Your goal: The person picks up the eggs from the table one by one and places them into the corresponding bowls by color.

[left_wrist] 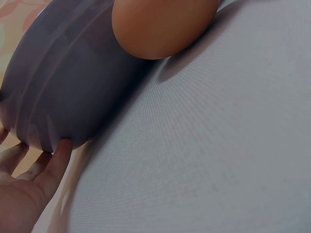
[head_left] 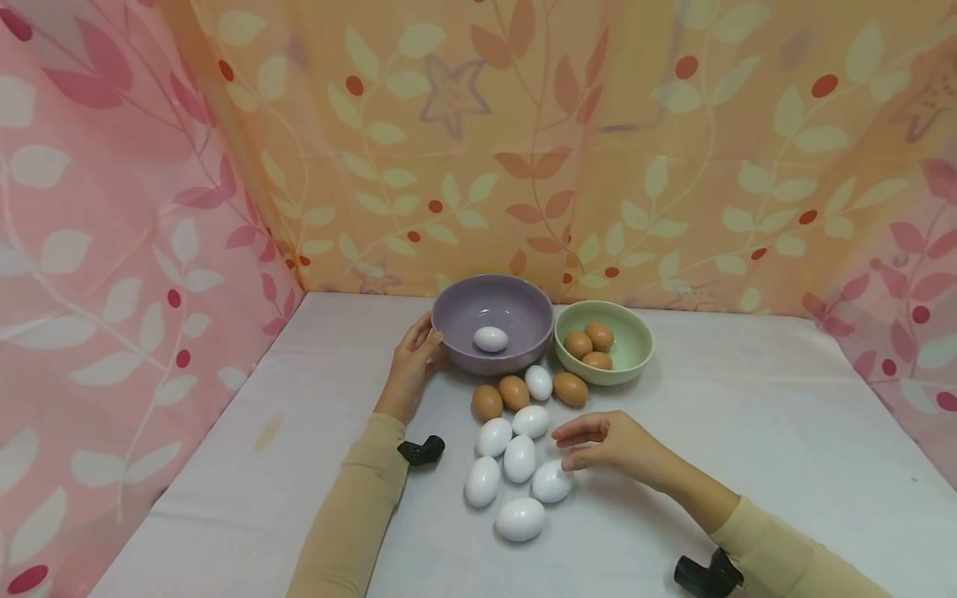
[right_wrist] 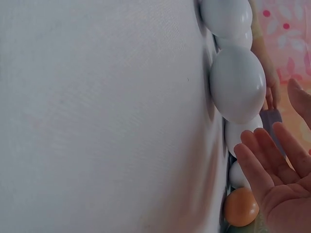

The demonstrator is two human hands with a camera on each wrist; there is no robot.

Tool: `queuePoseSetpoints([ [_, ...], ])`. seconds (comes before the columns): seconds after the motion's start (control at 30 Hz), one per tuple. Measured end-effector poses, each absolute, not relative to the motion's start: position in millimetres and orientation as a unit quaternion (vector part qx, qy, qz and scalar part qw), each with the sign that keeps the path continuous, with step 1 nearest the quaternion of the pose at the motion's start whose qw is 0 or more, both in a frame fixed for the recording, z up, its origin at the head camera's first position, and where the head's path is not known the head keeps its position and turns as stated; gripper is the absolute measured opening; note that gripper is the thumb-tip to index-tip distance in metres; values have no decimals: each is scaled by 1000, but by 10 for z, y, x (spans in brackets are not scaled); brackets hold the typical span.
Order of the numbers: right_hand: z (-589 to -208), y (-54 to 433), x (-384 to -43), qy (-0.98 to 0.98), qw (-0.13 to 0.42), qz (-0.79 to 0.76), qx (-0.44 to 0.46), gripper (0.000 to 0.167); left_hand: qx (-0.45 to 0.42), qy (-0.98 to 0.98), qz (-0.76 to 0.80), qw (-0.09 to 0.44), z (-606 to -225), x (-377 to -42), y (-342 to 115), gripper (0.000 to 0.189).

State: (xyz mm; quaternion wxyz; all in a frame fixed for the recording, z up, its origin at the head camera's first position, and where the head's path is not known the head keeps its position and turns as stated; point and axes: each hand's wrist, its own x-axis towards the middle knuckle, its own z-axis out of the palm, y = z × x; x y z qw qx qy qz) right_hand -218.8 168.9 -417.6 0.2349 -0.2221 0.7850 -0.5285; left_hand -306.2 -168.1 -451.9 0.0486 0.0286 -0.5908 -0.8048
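Note:
A purple bowl (head_left: pixel 463 359) stands at the back with one white egg (head_left: pixel 490 339) inside. My left hand (head_left: pixel 413 365) touches its left side; in the left wrist view the fingers (left_wrist: pixel 59 158) lie fairly straight against the outer wall. Over the right side of the loose eggs hovers my right hand (head_left: pixel 616 447), fingers extended and apart, holding nothing. Its thumb overlaps the edge of a white egg (head_left: pixel 552 482) in the head view. Several other white eggs (head_left: pixel 519 459) lie between the hands. Near the bowls are brown eggs (head_left: pixel 488 403) and a white egg (head_left: pixel 538 383).
Touching or close beside the purple bowl is a smaller green bowl (head_left: pixel 635 349) with three brown eggs (head_left: pixel 598 335). A white cloth (head_left: pixel 247 482) covers the table. Patterned curtains (head_left: pixel 523 166) hang behind and at both sides.

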Motion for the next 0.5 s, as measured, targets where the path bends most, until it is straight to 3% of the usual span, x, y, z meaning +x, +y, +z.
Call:
queuePoseSetpoints([
  [0.5, -4255, 1672, -2115, 768, 279, -528, -230, 51, 34, -589, -806, 51, -4503, -3047, -1671, 55],
])
